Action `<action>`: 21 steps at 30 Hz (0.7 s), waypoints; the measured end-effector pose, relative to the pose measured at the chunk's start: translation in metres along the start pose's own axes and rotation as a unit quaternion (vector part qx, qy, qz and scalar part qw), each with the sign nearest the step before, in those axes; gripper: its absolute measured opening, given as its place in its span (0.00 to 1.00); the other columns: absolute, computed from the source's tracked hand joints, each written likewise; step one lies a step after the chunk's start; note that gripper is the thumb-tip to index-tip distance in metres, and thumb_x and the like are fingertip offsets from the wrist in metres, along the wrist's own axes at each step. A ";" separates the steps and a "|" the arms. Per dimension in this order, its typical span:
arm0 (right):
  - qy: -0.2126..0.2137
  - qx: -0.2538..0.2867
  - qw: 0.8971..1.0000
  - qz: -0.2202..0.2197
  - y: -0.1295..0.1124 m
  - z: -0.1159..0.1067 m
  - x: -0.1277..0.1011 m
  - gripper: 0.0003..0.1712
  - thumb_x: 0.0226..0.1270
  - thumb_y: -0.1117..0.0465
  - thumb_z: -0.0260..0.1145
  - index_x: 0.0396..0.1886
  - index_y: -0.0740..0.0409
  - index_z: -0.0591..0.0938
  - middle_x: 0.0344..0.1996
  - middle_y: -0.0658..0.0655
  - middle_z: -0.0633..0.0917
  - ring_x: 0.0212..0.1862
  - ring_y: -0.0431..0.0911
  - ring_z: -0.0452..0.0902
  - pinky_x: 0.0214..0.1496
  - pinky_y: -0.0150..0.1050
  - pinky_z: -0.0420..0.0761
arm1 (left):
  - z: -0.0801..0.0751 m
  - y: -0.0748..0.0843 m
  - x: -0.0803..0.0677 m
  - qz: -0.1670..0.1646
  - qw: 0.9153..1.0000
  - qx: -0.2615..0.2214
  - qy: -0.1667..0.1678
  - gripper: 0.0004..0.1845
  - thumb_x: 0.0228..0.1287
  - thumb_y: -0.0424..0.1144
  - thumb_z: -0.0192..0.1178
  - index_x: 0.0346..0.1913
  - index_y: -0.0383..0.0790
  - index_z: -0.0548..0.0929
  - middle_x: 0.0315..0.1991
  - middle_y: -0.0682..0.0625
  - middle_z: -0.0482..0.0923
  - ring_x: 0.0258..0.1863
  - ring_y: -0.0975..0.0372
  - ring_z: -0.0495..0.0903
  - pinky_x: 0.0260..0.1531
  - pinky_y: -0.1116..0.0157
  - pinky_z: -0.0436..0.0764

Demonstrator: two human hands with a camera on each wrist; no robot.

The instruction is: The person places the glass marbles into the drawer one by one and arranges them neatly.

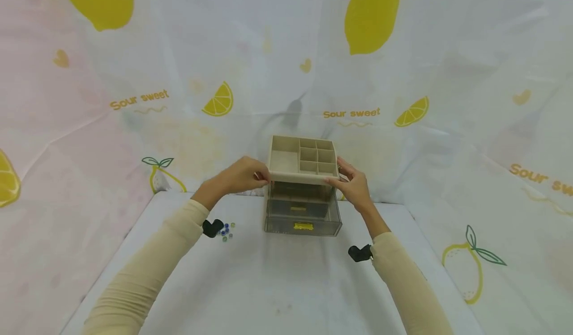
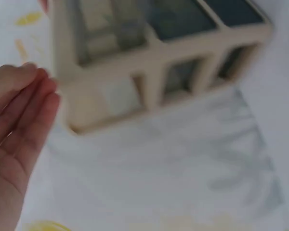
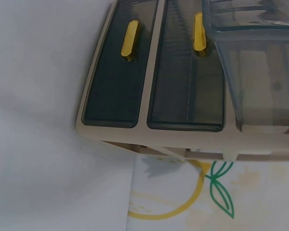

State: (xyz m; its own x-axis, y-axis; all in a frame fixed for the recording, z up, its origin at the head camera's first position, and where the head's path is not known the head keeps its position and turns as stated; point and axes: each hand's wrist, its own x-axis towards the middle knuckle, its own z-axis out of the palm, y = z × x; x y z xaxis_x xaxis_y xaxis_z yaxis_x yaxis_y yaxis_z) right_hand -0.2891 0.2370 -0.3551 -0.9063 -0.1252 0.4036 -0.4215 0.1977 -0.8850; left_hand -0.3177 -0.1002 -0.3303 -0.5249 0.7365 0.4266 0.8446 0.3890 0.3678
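Observation:
A beige drawer organizer point(image 1: 284, 162) with a compartmented top stands at the back of the table. Its uppermost smoky clear drawer point(image 1: 318, 227) is pulled out; the two dark drawers point(image 3: 115, 86) below are closed, with gold handles. My left hand point(image 1: 245, 175) is at the organizer's front left corner, its fingertips close together and touching or almost touching the side; the left wrist view is blurred there. With thumb on the front edge and fingers along the side, my right hand point(image 1: 355, 186) grips the top right corner. In the right wrist view that hand is almost wholly out of frame.
Several small blue and clear glass beads point(image 1: 225, 232) lie on the white table point(image 1: 250, 280), left of the organizer near the left wrist. Lemon-printed cloth point(image 1: 268, 76) rises close behind the organizer and along both sides of the table.

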 end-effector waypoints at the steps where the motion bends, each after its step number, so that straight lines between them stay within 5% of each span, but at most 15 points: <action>1: 0.000 0.001 1.000 0.001 0.000 0.000 0.000 0.42 0.57 0.72 0.72 0.70 0.72 0.63 0.71 0.65 0.63 0.65 0.61 0.67 0.60 0.39 0.74 | -0.001 -0.009 -0.007 -0.024 1.000 0.000 0.020 0.02 0.60 0.27 0.66 0.33 0.35 0.87 0.32 0.49 0.84 0.32 0.61 0.84 0.35 0.65 0.84; 4: 0.000 0.006 1.000 0.001 -0.001 0.000 0.000 0.42 0.57 0.72 0.72 0.70 0.72 0.63 0.71 0.66 0.63 0.65 0.62 0.66 0.60 0.39 0.74 | 0.001 -0.037 -0.029 -0.109 0.992 0.003 0.062 0.02 0.61 0.30 0.65 0.34 0.36 0.87 0.32 0.50 0.85 0.33 0.59 0.83 0.37 0.59 0.83; 8: 0.001 0.004 1.000 0.001 0.000 -0.001 -0.001 0.42 0.58 0.72 0.71 0.70 0.72 0.63 0.72 0.66 0.62 0.66 0.63 0.65 0.62 0.40 0.73 | 0.018 -0.066 -0.058 -0.203 0.978 0.014 0.048 0.03 0.62 0.32 0.64 0.34 0.38 0.87 0.31 0.50 0.84 0.33 0.57 0.82 0.36 0.57 0.82; 14: 0.004 -0.001 1.000 0.003 -0.001 -0.001 -0.003 0.41 0.59 0.71 0.71 0.70 0.71 0.63 0.72 0.65 0.61 0.66 0.62 0.65 0.62 0.42 0.73 | 0.052 -0.096 -0.094 -0.281 0.960 0.014 -0.016 0.03 0.61 0.32 0.63 0.33 0.36 0.86 0.31 0.48 0.83 0.32 0.57 0.80 0.36 0.57 0.82; 21: 0.004 0.016 1.000 0.001 -0.002 0.002 -0.003 0.41 0.58 0.73 0.71 0.69 0.74 0.63 0.72 0.66 0.61 0.66 0.63 0.65 0.59 0.36 0.75 | 0.082 -0.114 -0.118 -0.352 0.935 0.010 -0.033 0.04 0.61 0.33 0.65 0.35 0.34 0.85 0.33 0.46 0.83 0.33 0.56 0.79 0.39 0.56 0.81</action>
State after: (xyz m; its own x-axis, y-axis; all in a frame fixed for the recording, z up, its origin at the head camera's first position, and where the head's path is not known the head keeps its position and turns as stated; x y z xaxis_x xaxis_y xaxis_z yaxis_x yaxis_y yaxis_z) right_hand -0.2859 0.2352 -0.3551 -0.9075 -0.1167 0.4034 -0.4184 0.1671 -0.8928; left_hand -0.3436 -0.1862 -0.4909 -0.9445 0.3270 0.0325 0.2950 0.8003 0.5219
